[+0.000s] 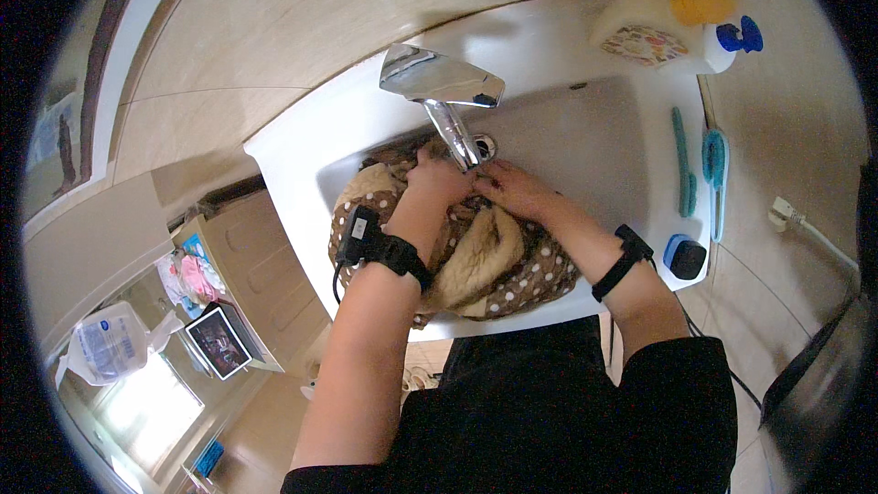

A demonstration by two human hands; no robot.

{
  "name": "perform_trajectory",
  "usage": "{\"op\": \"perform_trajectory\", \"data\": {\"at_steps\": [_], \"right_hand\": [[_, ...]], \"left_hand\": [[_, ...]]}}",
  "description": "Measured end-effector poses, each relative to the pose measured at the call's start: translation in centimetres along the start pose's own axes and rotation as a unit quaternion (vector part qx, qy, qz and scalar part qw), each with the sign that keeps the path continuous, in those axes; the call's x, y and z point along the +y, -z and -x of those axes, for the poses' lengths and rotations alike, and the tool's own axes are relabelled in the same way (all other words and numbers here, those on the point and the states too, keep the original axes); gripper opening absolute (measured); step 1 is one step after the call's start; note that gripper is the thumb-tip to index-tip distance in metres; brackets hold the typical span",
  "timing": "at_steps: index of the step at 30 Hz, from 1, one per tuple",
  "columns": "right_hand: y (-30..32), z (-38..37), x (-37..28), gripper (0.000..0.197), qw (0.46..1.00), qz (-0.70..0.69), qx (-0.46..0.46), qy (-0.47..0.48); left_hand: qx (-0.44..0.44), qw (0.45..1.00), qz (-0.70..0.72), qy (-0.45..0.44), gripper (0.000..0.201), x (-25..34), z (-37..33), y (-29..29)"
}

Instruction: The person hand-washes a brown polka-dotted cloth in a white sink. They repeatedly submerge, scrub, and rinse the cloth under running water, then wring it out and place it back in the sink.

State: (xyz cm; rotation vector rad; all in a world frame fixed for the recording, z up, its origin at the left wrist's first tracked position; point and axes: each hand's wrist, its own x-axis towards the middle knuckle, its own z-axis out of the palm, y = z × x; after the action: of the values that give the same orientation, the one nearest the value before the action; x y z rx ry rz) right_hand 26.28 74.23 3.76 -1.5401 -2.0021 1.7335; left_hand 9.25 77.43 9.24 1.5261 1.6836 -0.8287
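A bulky brown cloth with white polka dots and a fleecy beige side (477, 261) lies bunched in the white sink (585, 151). Its exact kind cannot be made out. Below the spout of the chrome faucet (443, 91), my left hand (441, 179) is closed on a fold at the cloth's far edge. Close beside it, my right hand (514, 190) pinches the same cloth with bent fingers. Both hands nearly meet under the spout, which partly covers the left fingertips. Whether water runs cannot be told.
Bottles with a yellow cap (704, 2) and a blue cap (739, 35) stand at the sink's far right corner. Along the right rim lie a teal brush (715, 165), a teal strip (684, 165) and a blue-black block (682, 257). A power plug (785, 213) sits on the right wall.
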Motion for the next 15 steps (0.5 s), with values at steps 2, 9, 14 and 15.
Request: {"op": "perform_trajectory", "data": {"at_steps": [2,9,14,15], "right_hand": [[-0.5,0.7,-0.2,0.054,0.997,0.063,0.033,0.029],[-2.3,-2.4,4.2,0.050,1.000,0.025,0.000,-0.001],[-2.7,-3.5,5.3,0.049,1.000,-0.015,-0.023,0.008],[-2.2,-3.7,5.1,0.049,0.999,-0.003,-0.026,0.026]], "left_hand": [[-0.016,1.000,0.012,0.009,0.070,-0.3,-2.2,-1.1],[-0.021,0.986,-0.110,-0.124,0.074,-1.7,-9.4,-5.6],[0.157,0.967,0.012,-0.203,0.036,-2.5,-8.4,-6.8],[0.149,0.968,0.049,-0.198,0.035,-2.5,-8.1,-6.7]]}}
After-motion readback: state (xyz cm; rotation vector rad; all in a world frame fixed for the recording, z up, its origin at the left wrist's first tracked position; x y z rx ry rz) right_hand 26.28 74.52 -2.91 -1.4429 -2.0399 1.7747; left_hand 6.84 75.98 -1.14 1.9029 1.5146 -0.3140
